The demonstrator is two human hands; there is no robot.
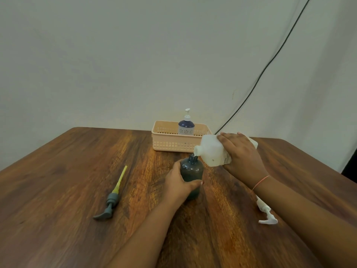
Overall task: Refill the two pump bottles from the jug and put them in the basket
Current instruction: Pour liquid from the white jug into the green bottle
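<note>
Pouring under way at table centre: the right hand is wrapped over the body of a white translucent jug, tipped on its side so that its open spout points left and down, meeting the uncapped neck of a dark grey pump bottle. The left hand is closed around that bottle from its left side, thumb across the front, holding it upright on the wood. Whether liquid is passing at the spout cannot be resolved. A thin pink band circles the right wrist. The grey pump head of the dark bottle lies flat on the table well to the left, its yellow dip tube pointing away from the person. A white pump head lies on the table to the right, partly hidden beneath the right forearm. At the far edge of the table stands a peach slotted basket, just behind the jug and bottle. Inside it a second pump bottle stands upright, dark blue above and pale with a flower pattern below, white pump fitted on top. A black cable runs diagonally down the plain wall behind.
</note>
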